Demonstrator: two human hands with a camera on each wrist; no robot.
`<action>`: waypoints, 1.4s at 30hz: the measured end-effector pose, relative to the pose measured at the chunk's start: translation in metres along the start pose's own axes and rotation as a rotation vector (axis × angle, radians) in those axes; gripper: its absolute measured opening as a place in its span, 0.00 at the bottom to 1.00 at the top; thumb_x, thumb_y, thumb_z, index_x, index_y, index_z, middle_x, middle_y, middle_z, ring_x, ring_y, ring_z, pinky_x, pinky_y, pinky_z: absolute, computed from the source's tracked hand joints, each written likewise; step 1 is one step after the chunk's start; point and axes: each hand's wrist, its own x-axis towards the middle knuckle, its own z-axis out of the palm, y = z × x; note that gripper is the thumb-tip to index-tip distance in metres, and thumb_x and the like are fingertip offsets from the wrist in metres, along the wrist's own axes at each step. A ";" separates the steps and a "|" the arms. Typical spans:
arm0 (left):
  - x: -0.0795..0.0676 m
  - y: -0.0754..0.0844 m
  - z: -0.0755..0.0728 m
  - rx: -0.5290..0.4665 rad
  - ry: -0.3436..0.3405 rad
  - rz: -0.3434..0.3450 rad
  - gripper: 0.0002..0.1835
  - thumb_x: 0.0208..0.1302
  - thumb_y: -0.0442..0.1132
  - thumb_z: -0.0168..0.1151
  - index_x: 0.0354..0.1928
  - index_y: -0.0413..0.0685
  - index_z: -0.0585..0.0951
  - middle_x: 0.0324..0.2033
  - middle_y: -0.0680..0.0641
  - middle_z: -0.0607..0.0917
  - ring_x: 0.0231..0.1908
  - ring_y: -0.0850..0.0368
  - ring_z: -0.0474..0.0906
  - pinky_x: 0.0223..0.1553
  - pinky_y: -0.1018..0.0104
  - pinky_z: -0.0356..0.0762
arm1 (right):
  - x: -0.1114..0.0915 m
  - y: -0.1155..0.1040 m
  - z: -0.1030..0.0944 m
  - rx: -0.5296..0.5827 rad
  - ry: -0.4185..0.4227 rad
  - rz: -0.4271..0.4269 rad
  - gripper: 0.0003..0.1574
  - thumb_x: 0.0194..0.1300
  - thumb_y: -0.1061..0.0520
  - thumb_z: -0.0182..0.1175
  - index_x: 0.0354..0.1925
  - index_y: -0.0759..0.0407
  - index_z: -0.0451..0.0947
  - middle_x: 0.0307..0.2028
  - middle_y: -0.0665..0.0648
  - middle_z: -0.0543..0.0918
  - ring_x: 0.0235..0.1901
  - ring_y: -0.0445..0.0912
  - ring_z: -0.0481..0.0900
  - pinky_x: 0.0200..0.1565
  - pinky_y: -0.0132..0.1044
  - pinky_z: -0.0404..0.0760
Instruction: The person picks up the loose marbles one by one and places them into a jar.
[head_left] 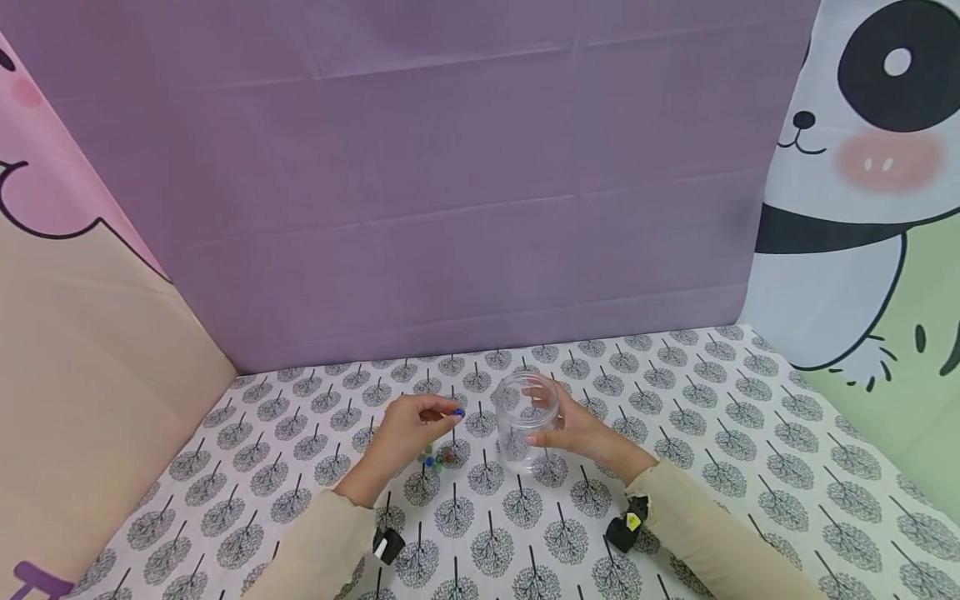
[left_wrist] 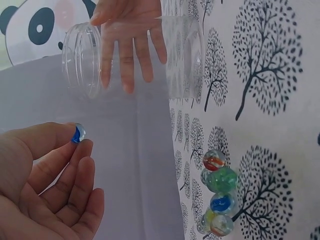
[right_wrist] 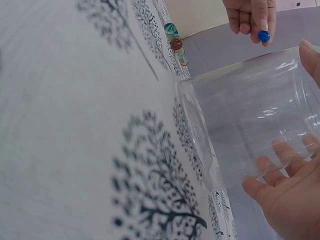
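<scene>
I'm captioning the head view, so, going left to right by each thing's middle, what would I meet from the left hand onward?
Left hand, loose marbles on the cloth, blue marble pinched at the left fingertips, clear jar, right hand holding it, panda print.

I see the jar (head_left: 516, 433) on the cloth (head_left: 750, 454), marbles (left_wrist: 221, 184) and left hand (head_left: 408, 427) to its left, right hand (head_left: 576, 431) against its right side, backdrop (head_left: 480, 192) behind it.
</scene>
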 end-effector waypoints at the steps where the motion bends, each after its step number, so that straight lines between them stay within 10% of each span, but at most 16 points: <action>1: 0.000 0.001 0.000 0.002 0.001 0.003 0.08 0.57 0.36 0.67 0.40 0.49 0.85 0.34 0.54 0.85 0.31 0.61 0.78 0.23 0.69 0.73 | 0.000 0.000 0.000 0.003 -0.002 -0.003 0.58 0.56 0.55 0.68 0.73 0.48 0.42 0.71 0.59 0.55 0.69 0.58 0.51 0.66 0.59 0.51; 42: 0.000 0.015 0.009 -0.051 0.029 0.100 0.08 0.56 0.34 0.67 0.39 0.45 0.85 0.35 0.52 0.86 0.34 0.60 0.80 0.37 0.65 0.78 | -0.001 0.000 0.001 0.000 0.005 0.001 0.58 0.55 0.55 0.68 0.72 0.47 0.43 0.70 0.60 0.55 0.69 0.59 0.52 0.66 0.61 0.49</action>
